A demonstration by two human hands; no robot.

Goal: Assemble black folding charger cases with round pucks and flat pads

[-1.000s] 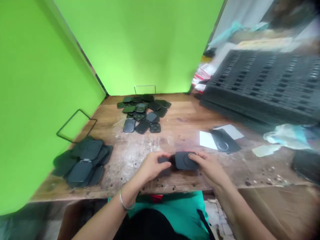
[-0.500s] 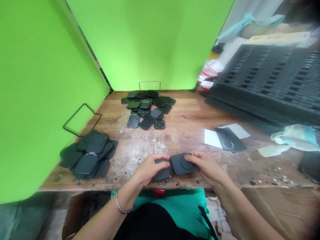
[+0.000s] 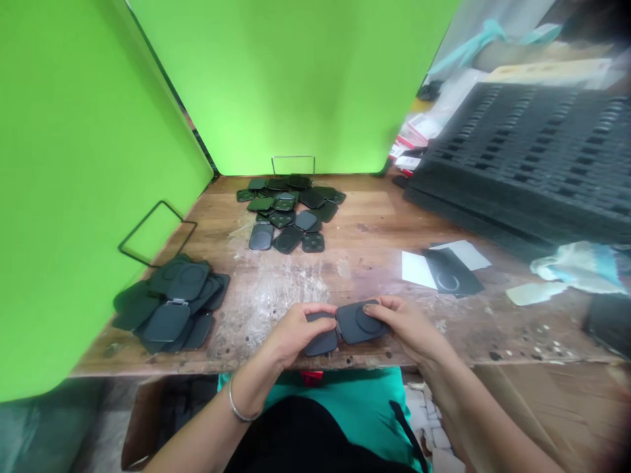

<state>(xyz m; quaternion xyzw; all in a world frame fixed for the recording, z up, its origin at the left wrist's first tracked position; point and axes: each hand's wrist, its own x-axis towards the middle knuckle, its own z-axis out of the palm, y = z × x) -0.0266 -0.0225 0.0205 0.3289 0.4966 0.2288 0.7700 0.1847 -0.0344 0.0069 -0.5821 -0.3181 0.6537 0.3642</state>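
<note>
A dark grey hinged two-pad part (image 3: pixel 345 326) lies low over the front edge of the wooden table (image 3: pixel 365 256). My left hand (image 3: pixel 290 332) grips its left pad and my right hand (image 3: pixel 407 325) grips the right pad, which has a ring mark on top. The two pads meet at a hinge between my thumbs. A silver bangle sits on my left wrist.
A pile of small dark plates (image 3: pixel 290 210) lies at the back centre. A heap of folded dark pads (image 3: pixel 172 305) rests at the left edge. A black sheet with white papers (image 3: pixel 446 269) lies right of centre. Stacked black foam trays (image 3: pixel 522 164) fill the right. Green screens stand behind.
My head tilted, so the view shifted a little. Both hands kept hold of the hinged part and drew it slightly nearer the front edge, with the left pad now more exposed.
</note>
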